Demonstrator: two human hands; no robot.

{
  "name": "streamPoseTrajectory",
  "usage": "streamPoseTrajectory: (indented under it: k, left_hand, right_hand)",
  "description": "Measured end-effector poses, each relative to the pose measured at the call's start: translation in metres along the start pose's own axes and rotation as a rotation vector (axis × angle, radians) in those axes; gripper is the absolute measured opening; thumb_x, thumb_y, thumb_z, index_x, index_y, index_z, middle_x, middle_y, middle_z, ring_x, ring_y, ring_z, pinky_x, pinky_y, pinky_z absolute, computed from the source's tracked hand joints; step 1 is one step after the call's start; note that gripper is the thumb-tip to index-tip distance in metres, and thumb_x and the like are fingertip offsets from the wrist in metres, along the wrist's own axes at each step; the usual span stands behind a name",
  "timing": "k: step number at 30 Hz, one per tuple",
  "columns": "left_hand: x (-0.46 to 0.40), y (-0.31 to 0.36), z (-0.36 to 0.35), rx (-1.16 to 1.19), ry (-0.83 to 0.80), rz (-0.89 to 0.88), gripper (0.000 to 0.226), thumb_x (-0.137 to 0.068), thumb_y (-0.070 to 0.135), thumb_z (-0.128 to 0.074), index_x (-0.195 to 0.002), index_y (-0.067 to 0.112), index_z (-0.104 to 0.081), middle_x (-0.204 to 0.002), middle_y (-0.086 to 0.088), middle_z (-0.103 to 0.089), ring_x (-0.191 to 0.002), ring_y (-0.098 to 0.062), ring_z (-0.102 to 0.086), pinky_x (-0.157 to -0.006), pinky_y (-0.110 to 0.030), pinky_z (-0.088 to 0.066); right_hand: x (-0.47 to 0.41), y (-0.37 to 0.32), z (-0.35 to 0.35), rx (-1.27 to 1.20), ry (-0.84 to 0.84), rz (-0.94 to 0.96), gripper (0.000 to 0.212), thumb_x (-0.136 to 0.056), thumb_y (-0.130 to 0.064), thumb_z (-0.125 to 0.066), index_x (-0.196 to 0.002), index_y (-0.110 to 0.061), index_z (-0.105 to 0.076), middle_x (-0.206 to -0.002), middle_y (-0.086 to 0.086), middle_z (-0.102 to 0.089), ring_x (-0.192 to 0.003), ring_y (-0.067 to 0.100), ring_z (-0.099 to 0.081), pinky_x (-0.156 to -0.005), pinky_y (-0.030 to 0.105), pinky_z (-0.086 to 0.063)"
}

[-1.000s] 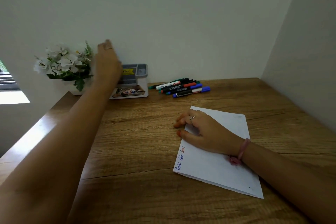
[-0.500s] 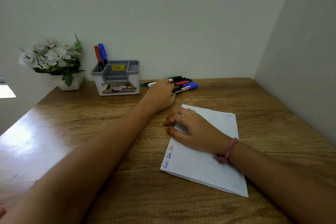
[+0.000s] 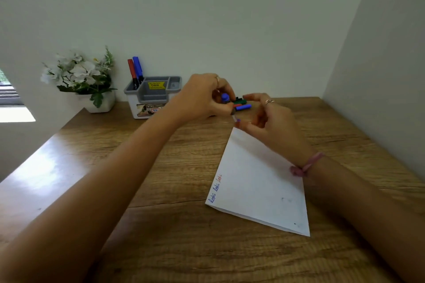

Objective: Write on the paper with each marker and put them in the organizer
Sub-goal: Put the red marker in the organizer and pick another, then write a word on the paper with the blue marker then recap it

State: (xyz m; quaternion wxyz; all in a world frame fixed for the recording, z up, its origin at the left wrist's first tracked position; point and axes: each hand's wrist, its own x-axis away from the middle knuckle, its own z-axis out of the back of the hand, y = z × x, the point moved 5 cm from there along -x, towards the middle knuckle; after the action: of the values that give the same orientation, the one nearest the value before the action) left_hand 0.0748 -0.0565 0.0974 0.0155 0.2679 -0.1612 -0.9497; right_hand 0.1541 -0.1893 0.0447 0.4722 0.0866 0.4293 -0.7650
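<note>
The left hand (image 3: pixel 202 96) is curled round a blue marker (image 3: pixel 226 101) above the desk, its long axis running from eleven o'clock down to five. The right hand (image 3: pixel 273 122), fingers loosely spread, holds nothing; its fingertips sit at the lower end, nearest the paper (image 3: pixel 257 181).

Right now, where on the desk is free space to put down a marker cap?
Free: the bare desk left of the paper, in front of the organizer. Also the wood right of the paper, toward the wall. Crowded: behind both hands, where loose markers lie.
</note>
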Motion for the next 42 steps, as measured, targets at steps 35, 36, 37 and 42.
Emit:
streamPoseTrajectory:
  k: [35,36,37,42]
  left_hand:
    - [0.044,-0.062,-0.059,0.446,-0.39,0.327,0.045,-0.067,0.037,-0.079,-0.098,0.027,-0.048,-0.109,0.01,-0.061,-0.101,-0.008,-0.056,-0.089,-0.026,-0.045]
    - [0.045,-0.061,-0.064,0.468,-0.423,0.324,0.049,-0.065,0.037,-0.081,-0.1,0.029,-0.047,-0.118,0.012,-0.059,-0.109,-0.008,-0.053,-0.092,-0.026,-0.043]
    - [0.046,-0.061,-0.07,0.452,-0.456,0.322,0.052,-0.063,0.041,-0.082,-0.099,0.032,-0.046,-0.123,0.011,-0.057,-0.112,-0.009,-0.05,-0.093,-0.027,-0.042]
    - [0.047,-0.057,-0.081,0.343,-0.547,0.263,0.05,-0.062,0.042,-0.082,-0.095,0.036,-0.045,-0.099,0.019,-0.051,-0.091,-0.002,-0.05,-0.074,-0.019,-0.042]
  right_hand:
    - [0.018,0.033,-0.001,-0.934,-0.453,-0.456,0.023,-0.079,-0.018,-0.052,-0.094,-0.013,-0.069,-0.083,0.008,-0.072,-0.075,0.017,-0.07,-0.062,0.022,-0.055]
    - [0.019,0.031,-0.004,-0.907,-0.458,-0.439,0.021,-0.077,-0.017,-0.053,-0.09,-0.014,-0.07,-0.08,0.008,-0.072,-0.072,0.016,-0.07,-0.06,0.022,-0.055]
    - [0.019,0.029,-0.007,-0.88,-0.461,-0.417,0.019,-0.076,-0.015,-0.054,-0.087,-0.015,-0.07,-0.077,0.007,-0.072,-0.07,0.016,-0.069,-0.058,0.021,-0.054]
    - [0.023,0.017,-0.024,-0.773,-0.533,-0.344,0.018,-0.073,-0.011,-0.063,-0.091,-0.009,-0.064,-0.072,0.008,-0.07,-0.064,0.016,-0.067,-0.055,0.021,-0.054]
